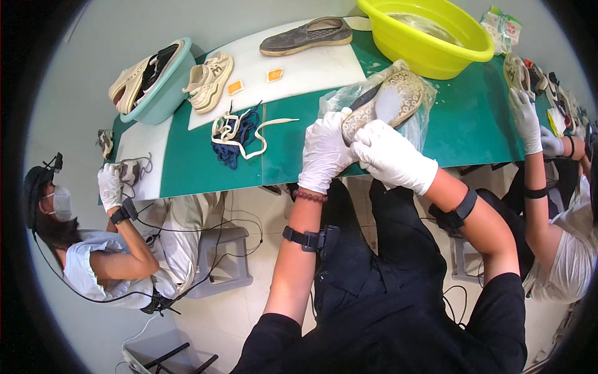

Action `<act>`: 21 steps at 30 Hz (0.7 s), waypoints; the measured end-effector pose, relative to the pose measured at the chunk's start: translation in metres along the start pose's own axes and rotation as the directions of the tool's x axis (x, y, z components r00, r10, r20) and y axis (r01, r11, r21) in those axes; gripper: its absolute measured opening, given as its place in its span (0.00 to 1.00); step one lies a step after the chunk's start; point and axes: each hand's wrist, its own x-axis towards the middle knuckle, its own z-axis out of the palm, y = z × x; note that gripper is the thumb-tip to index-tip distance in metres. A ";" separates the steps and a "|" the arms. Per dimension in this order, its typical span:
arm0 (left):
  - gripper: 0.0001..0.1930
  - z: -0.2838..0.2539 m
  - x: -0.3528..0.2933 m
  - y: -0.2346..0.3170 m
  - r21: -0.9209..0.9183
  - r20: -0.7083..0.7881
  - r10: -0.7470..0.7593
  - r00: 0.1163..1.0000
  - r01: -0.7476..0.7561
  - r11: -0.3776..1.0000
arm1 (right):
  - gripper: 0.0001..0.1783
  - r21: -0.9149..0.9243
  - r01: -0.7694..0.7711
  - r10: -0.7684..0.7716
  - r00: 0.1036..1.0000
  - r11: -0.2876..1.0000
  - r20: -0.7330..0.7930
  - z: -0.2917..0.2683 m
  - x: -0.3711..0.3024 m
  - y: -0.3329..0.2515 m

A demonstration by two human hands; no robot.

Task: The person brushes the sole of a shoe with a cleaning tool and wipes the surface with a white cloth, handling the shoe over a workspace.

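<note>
A slip-on shoe (407, 93) is tilted with its patterned, stained tan sole facing up, over the table's near edge. White-gloved, my left hand (327, 149) is closed round the near end of this shoe. My right hand (393, 154), gloved too, is closed against the same end, just right of the left; its fingertips are hidden. Under and around the shoe lies a crumpled clear plastic bag (417, 128). A matching-looking grey slip-on (306, 38) rests on the white board (336, 67) farther back.
A yellow basin (430, 53) with water stands behind the shoe. Left are a sneaker (210, 82), tangled laces (237, 134), two orange-white packets (275, 75) and a blue tub (159, 100) of shoes. Gloved co-workers sit on both sides; more shoes (548, 93) line the right. Cables hang below.
</note>
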 end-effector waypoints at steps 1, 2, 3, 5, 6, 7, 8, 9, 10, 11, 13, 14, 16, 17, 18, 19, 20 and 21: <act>0.33 0.000 0.000 0.000 -0.001 -0.002 0.001 1.000 -0.001 1.000 | 0.09 -0.027 -0.023 0.024 0.999 0.999 0.040 -0.004 0.003 -0.002; 0.32 0.001 0.000 -0.001 0.012 0.009 -0.014 1.000 0.013 1.000 | 0.09 -0.028 -0.022 0.023 0.999 0.999 0.041 -0.004 0.004 0.000; 0.32 0.002 0.001 -0.002 0.026 0.020 -0.028 0.999 0.028 0.999 | 0.08 -0.050 0.012 -0.012 1.000 0.999 0.002 -0.004 0.006 0.004; 0.31 0.000 -0.001 0.002 0.040 0.014 -0.014 1.000 0.014 0.999 | 0.07 -0.072 0.044 -0.047 0.998 0.996 -0.035 -0.001 0.006 0.006; 0.30 -0.001 -0.001 0.003 0.055 0.009 -0.001 1.000 0.000 0.998 | 0.07 -0.035 0.026 -0.028 0.997 0.999 -0.067 0.002 0.007 0.005; 0.30 0.001 -0.001 0.000 0.056 0.008 -0.001 1.000 0.000 0.998 | 0.07 0.002 0.010 -0.010 0.995 1.000 -0.097 0.004 0.010 0.002; 0.29 0.005 -0.001 -0.005 0.043 0.002 -0.009 1.000 0.009 0.999 | 0.07 0.002 0.012 -0.012 0.995 1.000 -0.098 0.006 0.013 -0.003; 0.27 0.008 -0.001 -0.009 0.031 -0.004 -0.018 1.000 0.018 0.999 | 0.08 0.033 0.033 -0.031 0.997 0.999 -0.064 0.006 0.016 -0.009; 0.27 0.007 -0.001 -0.008 0.031 -0.001 -0.020 1.000 0.020 0.999 | 0.10 0.068 0.050 -0.048 0.998 0.996 -0.029 0.007 0.019 -0.016; 0.26 0.006 0.000 -0.006 -0.009 -0.034 0.014 0.999 -0.014 1.000 | 0.13 0.061 0.028 -0.030 0.999 0.998 0.039 0.008 0.021 -0.024; 0.22 0.009 0.001 -0.005 0.104 0.007 0.004 1.000 -0.005 0.995 | 0.15 0.061 0.061 -0.066 0.995 0.996 0.072 0.014 0.020 -0.026; 0.22 0.010 0.001 -0.005 0.105 0.007 0.003 1.000 -0.004 0.994 | 0.17 0.059 0.097 -0.103 0.989 0.994 0.104 0.015 0.020 -0.027; 0.20 0.013 -0.001 -0.007 0.138 -0.024 0.007 1.000 -0.004 0.990 | 0.17 0.057 0.092 -0.098 0.989 0.994 0.112 0.009 0.020 -0.023; 0.25 0.012 0.002 -0.007 0.131 0.003 -0.046 0.999 0.045 0.990 | 0.16 0.087 0.080 -0.087 0.992 0.993 0.087 0.001 0.020 -0.014; 0.25 0.009 0.001 -0.009 0.133 0.003 -0.051 0.999 0.050 0.990 | 0.16 0.116 0.067 -0.075 0.995 0.991 0.064 -0.004 0.020 -0.001; 0.31 -0.003 0.002 0.000 0.097 0.010 -0.026 1.000 0.024 0.995 | 0.14 0.083 -0.047 0.037 0.992 0.995 0.118 -0.010 0.016 0.023; 0.38 -0.008 0.003 0.009 0.051 0.018 0.005 1.000 -0.006 0.999 | 0.13 0.036 -0.167 0.158 0.972 0.985 0.173 -0.015 0.007 0.050; 0.48 -0.011 0.008 0.014 -0.076 0.031 -0.066 0.997 0.068 0.995 | 0.13 -0.014 -0.187 0.188 0.981 0.982 0.040 -0.016 -0.001 0.072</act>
